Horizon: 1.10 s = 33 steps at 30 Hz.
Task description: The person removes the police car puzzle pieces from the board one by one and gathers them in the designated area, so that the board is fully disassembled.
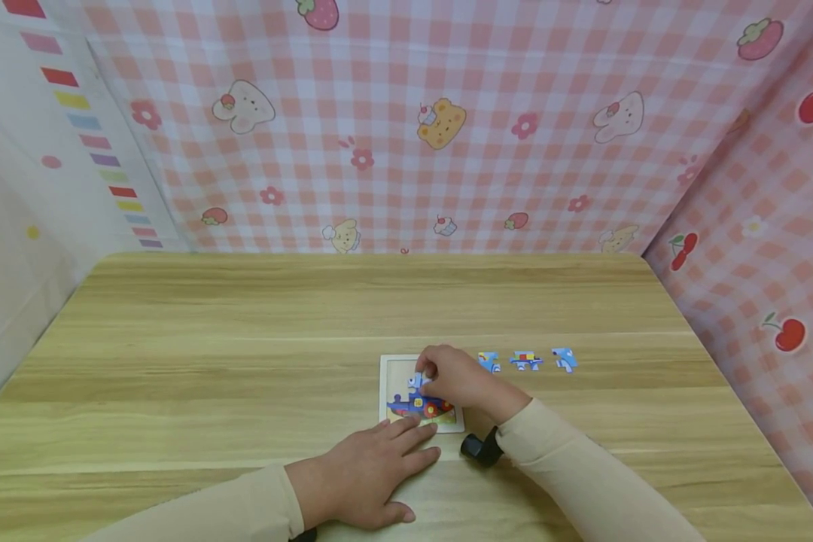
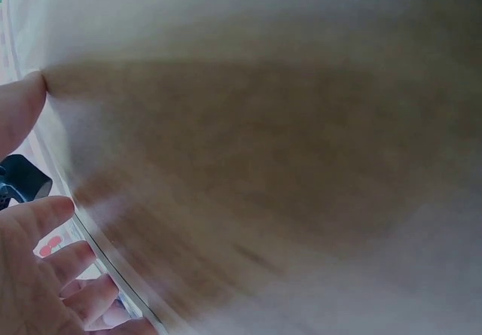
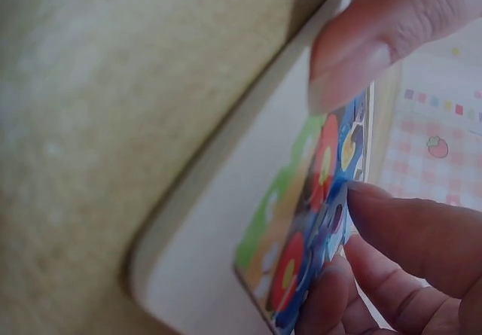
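Observation:
A jigsaw board (image 1: 383, 376) with a pale frame lies on the table, its lower part filled with a blue train picture with red wheels. Over it, my right hand (image 1: 457, 380) pinches a blue-and-white puzzle piece (image 1: 415, 381) between thumb and fingers, right at the picture. My left hand (image 1: 366, 470) lies with fingers extended, the fingertips on the board's near edge. In the right wrist view, a left-hand finger (image 3: 361, 64) touches the frame, and the right thumb (image 3: 414, 233) meets the picture. The held piece is largely covered by the fingers.
To the right of the board lie three loose puzzle pieces in a row: a left one (image 1: 488, 361), a middle one (image 1: 526, 360) and a right one (image 1: 565, 359). A black wrist camera (image 1: 481, 448) sits under the right wrist. Checked cloth (image 1: 379, 188) hangs behind the wooden table (image 1: 244, 316).

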Tool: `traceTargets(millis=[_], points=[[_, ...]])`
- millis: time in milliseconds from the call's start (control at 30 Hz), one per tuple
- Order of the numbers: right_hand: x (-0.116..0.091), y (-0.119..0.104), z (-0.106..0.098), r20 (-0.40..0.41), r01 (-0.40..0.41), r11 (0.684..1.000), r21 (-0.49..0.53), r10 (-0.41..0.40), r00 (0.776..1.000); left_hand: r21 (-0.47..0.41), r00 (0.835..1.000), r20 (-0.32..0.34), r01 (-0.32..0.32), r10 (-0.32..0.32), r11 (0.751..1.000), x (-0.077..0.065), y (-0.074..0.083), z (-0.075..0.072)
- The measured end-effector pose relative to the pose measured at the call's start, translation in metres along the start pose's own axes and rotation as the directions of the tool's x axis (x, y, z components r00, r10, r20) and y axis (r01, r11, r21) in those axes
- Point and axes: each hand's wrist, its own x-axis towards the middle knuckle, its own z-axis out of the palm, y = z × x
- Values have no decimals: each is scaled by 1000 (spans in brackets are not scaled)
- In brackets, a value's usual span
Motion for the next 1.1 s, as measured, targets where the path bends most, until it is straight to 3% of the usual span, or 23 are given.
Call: traceTargets(millis=[700,1100], points=[[-4,1,0,-1,-17,990,143,17,1000,-30,1000,16,6,-5,1000,1,0,1],[-5,4,0,-4,52,976,210,-52,999,-19,1000,10,8,-8,1000,0,0,0]])
